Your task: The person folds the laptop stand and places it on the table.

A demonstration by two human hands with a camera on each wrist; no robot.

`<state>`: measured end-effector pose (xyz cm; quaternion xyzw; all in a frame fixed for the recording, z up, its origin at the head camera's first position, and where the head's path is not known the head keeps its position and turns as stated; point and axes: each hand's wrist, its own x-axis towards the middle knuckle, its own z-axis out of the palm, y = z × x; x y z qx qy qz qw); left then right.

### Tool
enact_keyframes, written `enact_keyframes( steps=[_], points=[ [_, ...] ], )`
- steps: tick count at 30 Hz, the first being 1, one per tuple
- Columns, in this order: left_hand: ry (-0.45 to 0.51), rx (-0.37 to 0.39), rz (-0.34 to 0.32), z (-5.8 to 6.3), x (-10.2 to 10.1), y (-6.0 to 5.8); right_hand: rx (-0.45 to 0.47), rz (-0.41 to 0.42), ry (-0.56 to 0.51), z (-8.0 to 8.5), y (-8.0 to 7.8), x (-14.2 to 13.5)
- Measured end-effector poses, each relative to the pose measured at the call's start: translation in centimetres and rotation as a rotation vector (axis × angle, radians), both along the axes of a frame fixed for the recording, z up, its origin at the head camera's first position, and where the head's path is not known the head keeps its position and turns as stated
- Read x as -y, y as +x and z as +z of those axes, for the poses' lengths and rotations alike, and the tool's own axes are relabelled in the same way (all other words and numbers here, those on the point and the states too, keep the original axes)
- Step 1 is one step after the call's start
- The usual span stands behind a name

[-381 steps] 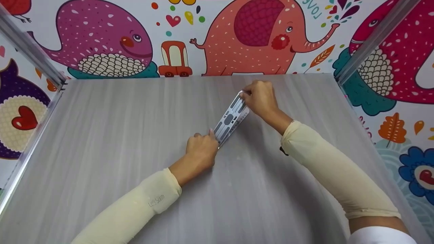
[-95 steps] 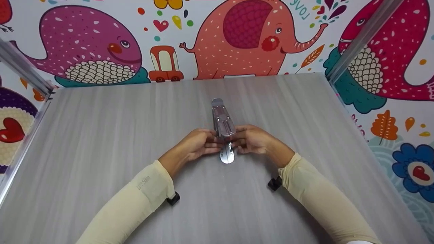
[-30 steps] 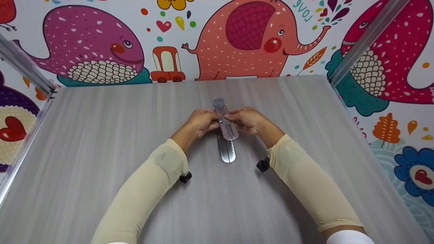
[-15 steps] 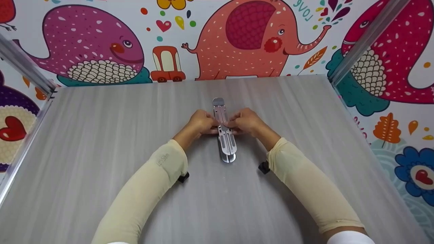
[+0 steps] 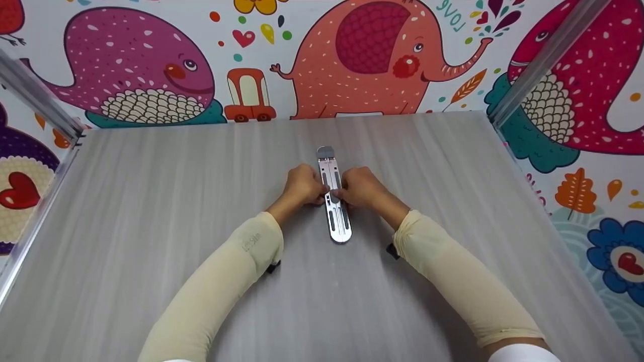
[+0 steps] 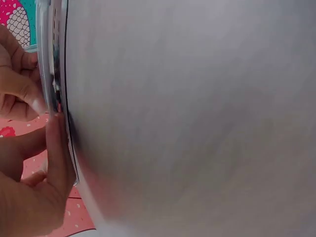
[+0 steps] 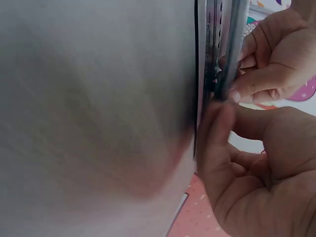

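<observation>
A silver folding laptop stand (image 5: pixel 339 221) with grey pads and rounded ends lies lengthwise near the middle of the table. Its upper bar lies flat over the lower one, covering it in the head view. My left hand (image 5: pixel 304 185) grips its left edge at mid-length, fingers curled at the side and thumb near the top. From the opposite edge my right hand (image 5: pixel 361 186) pinches it, thumb tip over the centre. In the left wrist view the stand (image 6: pixel 57 64) shows edge-on between both hands. The right wrist view shows slots along the stand's side (image 7: pixel 212 54).
The grey wood-grain table (image 5: pixel 176 201) spreads around the stand. A wall printed with cartoon animals (image 5: pixel 362 60) rises behind it. Metal frame posts stand at the back left (image 5: pixel 45 100) and back right (image 5: pixel 543 65). Cream sleeves (image 5: pixel 221 281) cover both forearms.
The stand's upper bar has swung down from its raised, angled position until it lies over the lower bar. Both hands have dropped slightly toward the near end, fingers curling in more.
</observation>
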<state>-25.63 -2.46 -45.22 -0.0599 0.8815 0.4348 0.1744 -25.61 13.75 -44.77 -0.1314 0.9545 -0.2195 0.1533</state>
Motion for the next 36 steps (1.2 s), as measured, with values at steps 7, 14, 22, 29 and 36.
enact_keyframes(
  steps=[7,14,22,29,36],
  points=[
    [-0.194,-0.239,-0.187,-0.1,0.2,1.8,-0.063,0.099,-0.002,-0.2,1.5,-0.8],
    [-0.466,-0.373,-0.543,0.7,0.6,7.5,-0.181,0.376,-0.040,-0.3,5.3,-3.3],
    [-0.799,-0.657,-0.614,-0.4,-0.8,11.3,-0.531,0.612,0.173,-1.4,8.3,-3.6],
    [-0.865,-0.719,-0.613,-0.7,-1.0,10.5,-0.709,0.600,0.270,-2.1,7.9,-3.3],
    [-0.849,-0.771,-0.529,-1.3,-0.8,7.6,-0.662,0.541,0.281,-2.5,4.9,-2.6]
  ],
)
